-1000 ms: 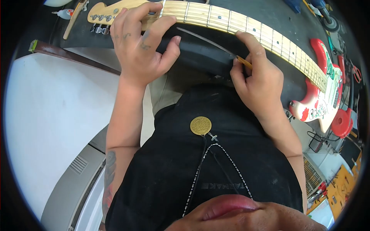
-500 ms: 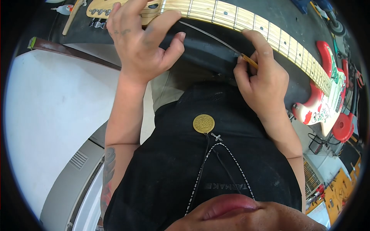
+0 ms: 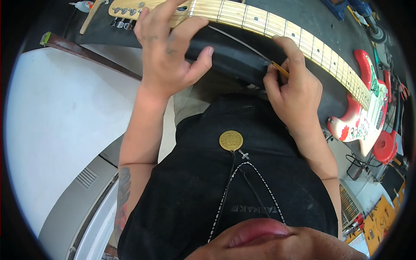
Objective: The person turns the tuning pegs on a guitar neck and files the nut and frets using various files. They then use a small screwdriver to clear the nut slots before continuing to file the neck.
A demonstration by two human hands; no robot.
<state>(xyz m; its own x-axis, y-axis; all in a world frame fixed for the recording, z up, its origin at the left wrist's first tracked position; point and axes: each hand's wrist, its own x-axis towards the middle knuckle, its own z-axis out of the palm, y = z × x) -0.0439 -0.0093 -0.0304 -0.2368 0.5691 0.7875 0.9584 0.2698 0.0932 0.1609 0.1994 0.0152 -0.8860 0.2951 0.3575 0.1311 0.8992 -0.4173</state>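
Note:
An electric guitar lies across the dark bench, its pale neck (image 3: 277, 26) running from the headstock (image 3: 123, 8) at upper left to the red and white body (image 3: 359, 117) at right. My left hand (image 3: 171, 52) is over the neck near the nut, fingers spread, thumb apart, nothing in its grasp. My right hand (image 3: 297, 80) is closed around the orange handle (image 3: 281, 69) of a thin metal tool, its index fingertip at the neck's edge. The tool's shaft (image 3: 240, 42) points up-left toward the neck beside my left fingers.
A dark wooden bar (image 3: 93, 56) with a green end lies at left, over a white surface (image 3: 73, 108). A wooden-handled tool (image 3: 92, 17) is beside the headstock. A red round object (image 3: 384, 147), cables and tools are at the right. A black apron (image 3: 234, 186) covers my front.
The guitar headstock and the bar appear slightly further right in view. My left hand has shifted slightly right, its thumb lower. My right hand still holds the tool in nearly the same place.

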